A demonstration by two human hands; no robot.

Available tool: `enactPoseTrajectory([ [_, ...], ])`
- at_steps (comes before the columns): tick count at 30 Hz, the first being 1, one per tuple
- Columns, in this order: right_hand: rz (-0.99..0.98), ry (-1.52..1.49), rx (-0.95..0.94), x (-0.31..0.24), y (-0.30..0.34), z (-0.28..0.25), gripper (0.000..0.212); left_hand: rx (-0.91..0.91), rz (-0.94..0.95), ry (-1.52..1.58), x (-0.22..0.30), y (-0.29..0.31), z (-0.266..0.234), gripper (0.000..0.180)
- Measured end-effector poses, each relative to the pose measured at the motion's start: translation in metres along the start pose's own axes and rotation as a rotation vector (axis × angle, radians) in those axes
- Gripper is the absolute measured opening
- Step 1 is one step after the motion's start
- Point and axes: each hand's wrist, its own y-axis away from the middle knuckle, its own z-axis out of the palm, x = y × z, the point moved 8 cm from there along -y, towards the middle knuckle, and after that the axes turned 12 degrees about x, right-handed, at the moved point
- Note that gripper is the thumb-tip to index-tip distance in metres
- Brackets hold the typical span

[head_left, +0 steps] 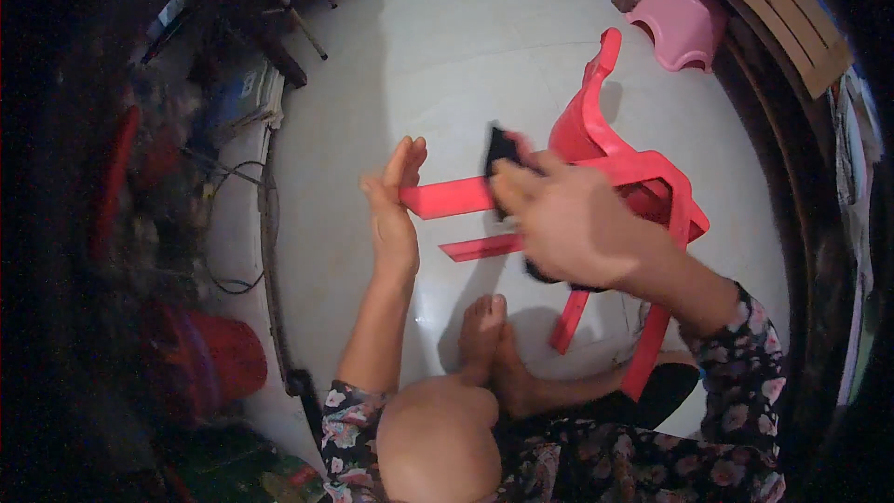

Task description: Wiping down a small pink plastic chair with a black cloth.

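A red plastic chair (610,168) lies tipped over on the floor, its legs pointing left and toward me. My left hand (396,214) is at the tip of the upper chair leg (452,197), holding it by the end. Partway along that same leg, my right hand (573,224) grips a black cloth (503,154) pressed against the leg. Motion blurs the right hand and the cloth, and they cover part of the leg. A second chair leg (480,248) runs just below, and other legs slant down near my feet.
A pink plastic stool (678,23) stands at the far right beside dark wooden furniture. On the left are a red bucket (223,363), a loose black cable (237,284) and stacked papers (256,98). My bare foot (484,335) rests on the pale tiled floor (456,56) under the chair.
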Motion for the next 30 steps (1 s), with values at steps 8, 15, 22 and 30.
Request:
enactPoseTrajectory([
  [8,-0.067,-0.079,-0.073,-0.066,-0.046,0.019,0.034,0.155,-0.088,0.39,-0.022,0.004,-0.016,0.068],
  [15,-0.034,-0.077,-0.204,-0.038,0.001,-0.011,0.042,-0.004,0.514,-0.384,0.012,0.025,-0.003,0.04],
  [22,0.013,-0.042,-0.054,-0.036,0.015,-0.012,0.051,-0.115,-0.176,0.021,-0.009,0.045,0.023,0.052],
  [30,0.36,0.138,-0.085,0.06,0.069,-0.037,0.023,-0.137,-0.111,-0.082,0.003,0.051,0.029,0.049],
])
